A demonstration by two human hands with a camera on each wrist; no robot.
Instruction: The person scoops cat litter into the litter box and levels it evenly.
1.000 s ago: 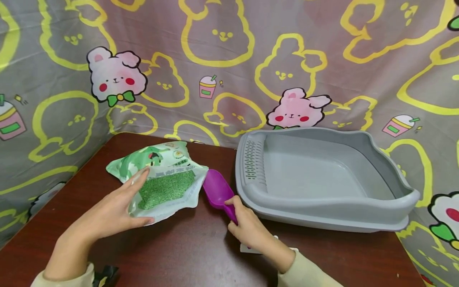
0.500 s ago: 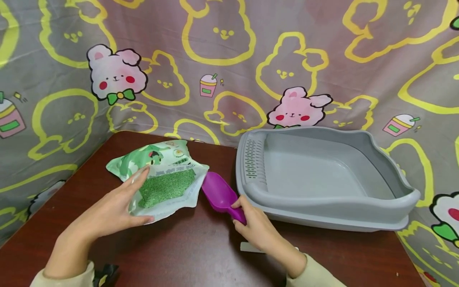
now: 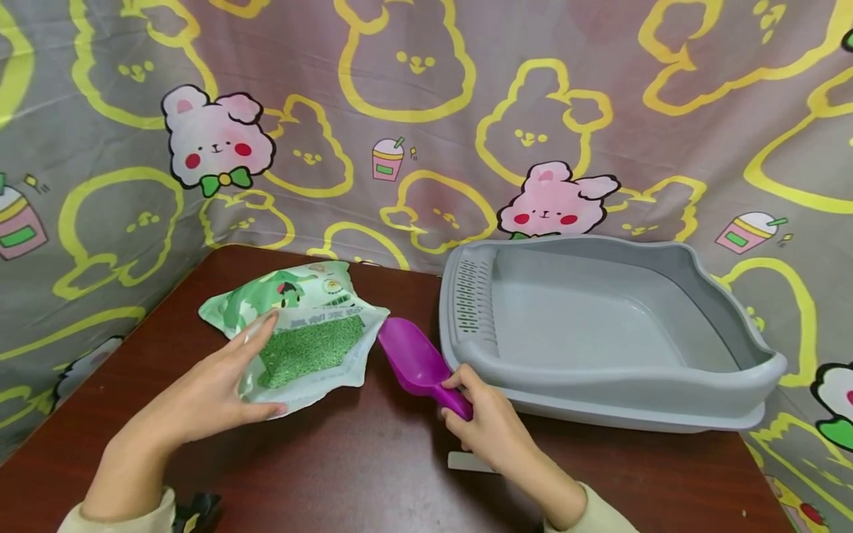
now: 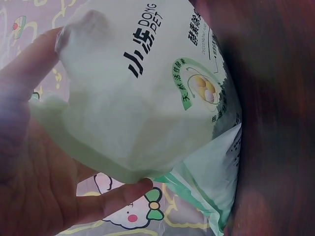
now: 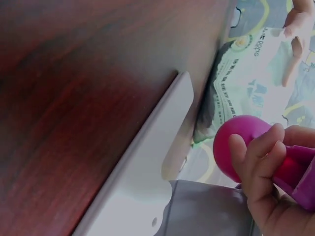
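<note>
— Holding what, the right grip point(image 3: 489, 418)?
— Purple scoop point(image 3: 416, 359), fingers and thumb closed round the handle. Bowl points forward-left of that grip, hollow side up, lifted off the counter point(image 3: 360, 474).
— Left grip point(image 3: 200, 400)?
— Wide. Thumb and fingers spread at the mouth of a green-and-white bag point(image 3: 303, 292), thumb at the near edge, fingers at the upper one.
— Bag where, exactly?
— Lying on the counter, just ahead and right of the left grip, mouth gaping toward the person. Green pellets point(image 3: 313, 348) inside.
— Scoop touching it?
— Tip's right beside the bag's corner. Contact, can't tell.
— Grey tub point(image 3: 600, 381)?
— On the counter, ahead and to the right of the right grip, slotted strip point(image 3: 471, 296) on its near-left end.
— White thing under the right wrist?
— White flat piece point(image 3: 469, 462), on the counter just below the right grip, partly hidden by the arm.
— Backdrop?
— Cartoon curtain point(image 3: 300, 44) beyond both grips, yellow outlines, pink rabbits.
</note>
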